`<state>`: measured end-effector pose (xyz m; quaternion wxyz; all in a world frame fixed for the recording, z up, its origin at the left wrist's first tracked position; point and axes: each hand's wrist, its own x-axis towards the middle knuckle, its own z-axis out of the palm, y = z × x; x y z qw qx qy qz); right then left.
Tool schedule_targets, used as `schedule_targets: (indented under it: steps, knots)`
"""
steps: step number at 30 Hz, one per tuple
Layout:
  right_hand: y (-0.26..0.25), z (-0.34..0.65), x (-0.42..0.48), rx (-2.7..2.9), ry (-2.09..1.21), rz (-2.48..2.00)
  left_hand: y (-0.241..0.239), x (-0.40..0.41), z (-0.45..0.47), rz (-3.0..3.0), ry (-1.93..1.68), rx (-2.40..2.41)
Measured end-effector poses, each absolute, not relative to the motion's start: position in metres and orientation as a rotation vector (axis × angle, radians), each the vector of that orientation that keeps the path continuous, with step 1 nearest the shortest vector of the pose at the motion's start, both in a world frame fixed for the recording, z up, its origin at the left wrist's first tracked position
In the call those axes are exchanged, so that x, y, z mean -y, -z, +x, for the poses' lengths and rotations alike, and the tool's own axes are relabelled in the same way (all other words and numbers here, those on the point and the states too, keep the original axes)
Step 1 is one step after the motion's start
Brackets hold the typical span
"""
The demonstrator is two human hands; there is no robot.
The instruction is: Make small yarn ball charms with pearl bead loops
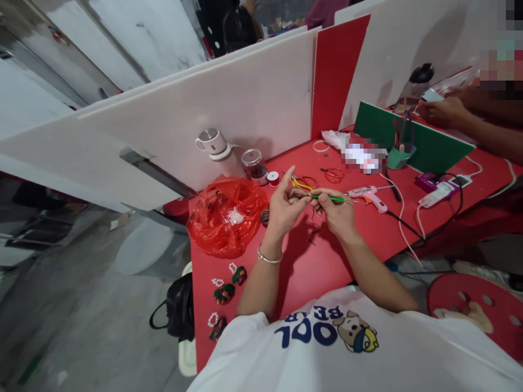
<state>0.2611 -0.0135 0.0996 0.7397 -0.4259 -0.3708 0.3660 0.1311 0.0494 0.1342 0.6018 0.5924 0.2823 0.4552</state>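
My right hand (338,215) is closed in a pinch around a slim green-handled crochet hook (333,198), which lies nearly level and points at the other hand. Facing it, my left hand (284,209) has one finger raised while thumb and fingertips pinch small work at the hook's tip. Dark yarn (314,226) dangles between the two hands above the red table; the piece itself is mostly hidden by fingers. Just beyond lie yellow-handled pliers (302,184) and a pink glue gun (371,197). A dark striped ball (265,218) sits left of my left hand.
A red plastic bag (218,228) with white beads lies left, near several beaded dark-green trinkets (224,293). Behind stand a white cup (212,142), a jar (254,166) and a red spool (273,178). Scissors (333,174), a power strip (445,190) and a co-worker's hands (447,111) are right.
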Motion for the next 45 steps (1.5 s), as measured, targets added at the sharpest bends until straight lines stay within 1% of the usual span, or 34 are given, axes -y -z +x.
schedule_targets:
  steps: [5, 14, 20, 26, 35, 45]
  knots:
    - [-0.103, 0.251, 0.003, 0.826, -0.622, -1.027, -0.13, -0.064, 0.137, 1.254, -1.114, -0.646]
    - [-0.091, 0.245, -0.009, 0.963, -0.363, -1.111, -0.121, -0.081, 0.142, 1.061, -1.104, -0.597]
    - [-0.089, 0.241, -0.01, 1.028, -0.3, -1.11, -0.123, -0.082, 0.14, 0.999, -1.063, -0.585]
    - [-0.097, 0.238, -0.006, 1.073, -0.27, -1.122, -0.127, -0.079, 0.139, 0.935, -1.086, -0.573]
    - [-0.1, 0.241, -0.001, 1.062, -0.196, -1.183, -0.126, -0.073, 0.14, 1.087, -1.078, -0.515]
    - [-0.106, 0.243, 0.004, 1.07, -0.093, -1.204, -0.124, -0.073, 0.138, 1.479, -1.307, -0.578]
